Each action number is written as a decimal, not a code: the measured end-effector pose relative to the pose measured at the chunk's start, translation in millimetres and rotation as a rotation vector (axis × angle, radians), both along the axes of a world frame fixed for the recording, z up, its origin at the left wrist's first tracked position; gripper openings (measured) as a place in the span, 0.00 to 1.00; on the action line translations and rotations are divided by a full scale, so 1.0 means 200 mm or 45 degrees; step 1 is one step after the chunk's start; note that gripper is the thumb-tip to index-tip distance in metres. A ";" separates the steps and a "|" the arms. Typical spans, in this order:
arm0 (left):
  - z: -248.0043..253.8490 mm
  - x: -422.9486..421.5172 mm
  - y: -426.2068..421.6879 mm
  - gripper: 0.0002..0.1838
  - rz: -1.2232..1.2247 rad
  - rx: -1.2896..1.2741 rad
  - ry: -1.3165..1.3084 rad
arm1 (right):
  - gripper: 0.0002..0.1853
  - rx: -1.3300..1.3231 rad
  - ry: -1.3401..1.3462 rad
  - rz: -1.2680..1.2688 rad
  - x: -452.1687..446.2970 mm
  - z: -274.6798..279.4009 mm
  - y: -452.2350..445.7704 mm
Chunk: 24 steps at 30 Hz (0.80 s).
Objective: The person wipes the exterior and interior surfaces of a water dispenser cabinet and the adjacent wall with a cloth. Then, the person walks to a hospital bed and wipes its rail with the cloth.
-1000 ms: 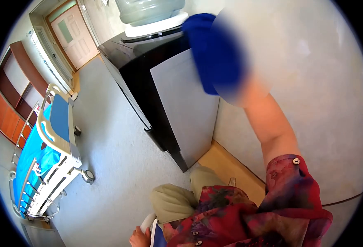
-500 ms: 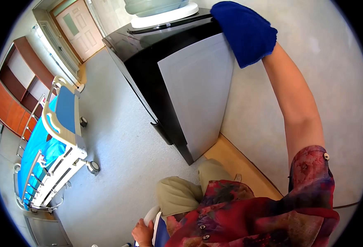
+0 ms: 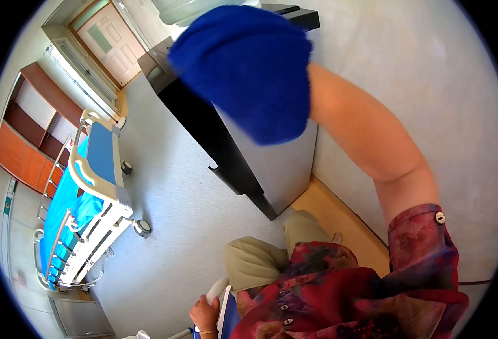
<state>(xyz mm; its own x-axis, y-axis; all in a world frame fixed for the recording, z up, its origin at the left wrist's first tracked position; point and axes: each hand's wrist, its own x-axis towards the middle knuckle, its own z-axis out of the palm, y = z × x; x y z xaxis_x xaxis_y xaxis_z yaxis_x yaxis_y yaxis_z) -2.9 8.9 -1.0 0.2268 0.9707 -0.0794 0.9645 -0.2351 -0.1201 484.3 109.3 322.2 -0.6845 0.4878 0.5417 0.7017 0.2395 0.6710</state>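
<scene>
A blue cloth (image 3: 249, 73) wraps my right hand, whose fingers are hidden beneath it; only the bare right forearm (image 3: 367, 127) shows. The cloth is in front of the upper part of a black-and-grey water dispenser (image 3: 280, 175), and I cannot tell whether it touches it. A clear water bottle (image 3: 187, 10) sits on top, partly cut off by the frame. Low in view, my left hand (image 3: 205, 314) is closed round a pale grey curved handle (image 3: 218, 289), beside a blue-and-white part (image 3: 227, 311) that my body partly hides.
A hospital bed (image 3: 99, 152) with blue bedding, side rails and wheels stands at the left. Behind it is a red-brown cabinet (image 3: 20, 150). A pink door (image 3: 110, 42) is at the far end. A pale wall (image 3: 384, 51) runs along the right.
My right hand has moved left and down with the blue cloth, from the dispenser's top right corner to in front of its upper part. My left hand stays at the handle; the view has shifted slightly.
</scene>
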 end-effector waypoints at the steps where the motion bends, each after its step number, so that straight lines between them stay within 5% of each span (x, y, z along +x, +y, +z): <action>1: -0.01 -0.01 0.00 0.19 -0.009 0.011 0.002 | 0.09 0.024 0.175 0.082 -0.11 0.00 0.03; 10: -0.03 -0.03 -0.01 0.20 -0.035 0.045 0.037 | 0.08 0.116 0.487 0.288 -0.21 -0.02 -0.07; 24: -0.07 -0.05 -0.01 0.20 -0.050 0.069 -0.015 | 0.11 0.639 0.524 -0.422 0.42 -0.14 -0.23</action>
<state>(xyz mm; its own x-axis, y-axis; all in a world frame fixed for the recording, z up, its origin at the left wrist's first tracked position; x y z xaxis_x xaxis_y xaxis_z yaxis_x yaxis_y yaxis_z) -12.4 6.4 -14.1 0.2650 0.9640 -0.0240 0.9561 -0.2659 -0.1228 568.0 63.4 294.4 -0.2366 0.2591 0.9364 0.9032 -0.2966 0.3102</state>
